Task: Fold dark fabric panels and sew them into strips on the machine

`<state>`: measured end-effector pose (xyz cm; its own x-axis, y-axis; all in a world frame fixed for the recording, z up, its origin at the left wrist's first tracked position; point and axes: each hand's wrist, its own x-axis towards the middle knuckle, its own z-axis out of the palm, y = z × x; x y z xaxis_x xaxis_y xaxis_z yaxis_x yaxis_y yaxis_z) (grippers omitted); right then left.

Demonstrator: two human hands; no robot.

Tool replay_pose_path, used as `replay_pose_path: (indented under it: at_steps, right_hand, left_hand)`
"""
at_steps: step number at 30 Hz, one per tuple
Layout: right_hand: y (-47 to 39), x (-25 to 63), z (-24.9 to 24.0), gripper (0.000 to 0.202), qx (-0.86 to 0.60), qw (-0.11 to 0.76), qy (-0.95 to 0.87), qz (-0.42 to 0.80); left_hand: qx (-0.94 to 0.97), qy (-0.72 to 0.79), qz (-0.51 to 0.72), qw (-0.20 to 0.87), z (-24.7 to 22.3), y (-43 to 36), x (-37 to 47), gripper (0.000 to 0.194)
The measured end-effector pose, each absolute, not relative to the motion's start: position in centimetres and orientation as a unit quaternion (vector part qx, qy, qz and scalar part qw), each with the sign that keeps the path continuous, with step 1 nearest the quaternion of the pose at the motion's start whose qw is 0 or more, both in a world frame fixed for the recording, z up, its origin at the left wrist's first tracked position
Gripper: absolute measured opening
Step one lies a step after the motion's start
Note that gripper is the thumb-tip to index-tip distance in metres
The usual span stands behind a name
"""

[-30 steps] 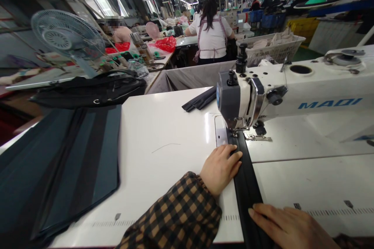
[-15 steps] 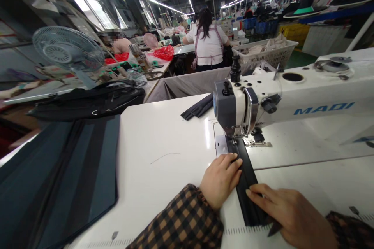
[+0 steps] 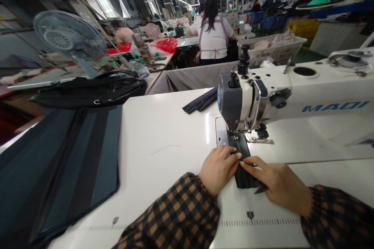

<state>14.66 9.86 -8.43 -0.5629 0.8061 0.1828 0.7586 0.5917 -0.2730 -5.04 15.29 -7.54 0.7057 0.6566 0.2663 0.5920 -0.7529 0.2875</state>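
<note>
White table [image 3: 163, 124] — right palm [image 3: 277, 183] hides dark pointed object [image 3: 261, 188].

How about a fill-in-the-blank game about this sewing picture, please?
1. The bare left hand and the bare right hand both touch the flat black strip that runs under the white metal sewing ____.
2. The checked cloth sleeves are brown and ____.
3. A pale blue, round-caged ____ rises beyond the black bag with a silvery ring.

Missing words, in order: machine; black; fan.
</note>
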Motion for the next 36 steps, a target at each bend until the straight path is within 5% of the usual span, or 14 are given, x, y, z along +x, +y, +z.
replay_pose_path:
  at_steps: [17, 21, 36]
  right_hand:
    - [13.2, 14.8, -9.1, 0.064, -0.450, 0.123, -0.885, -0.005]
    - [11.7, 14.9, -9.5, 0.062, -0.429, 0.142, -0.892, 0.007]
    - [11.8, 15.3, -9.9, 0.056, -0.454, 0.177, -0.873, 0.021]
  left_hand:
    - [0.942, 0.237, 0.199, 0.130, -7.5, 19.0, -5.8, 0.018]
    - [0.951, 0.205, 0.190, 0.134, -7.7, 18.5, -5.9, 0.031]
    - [0.937, 0.295, 0.179, 0.064, -8.3, 17.5, -5.2, 0.023]
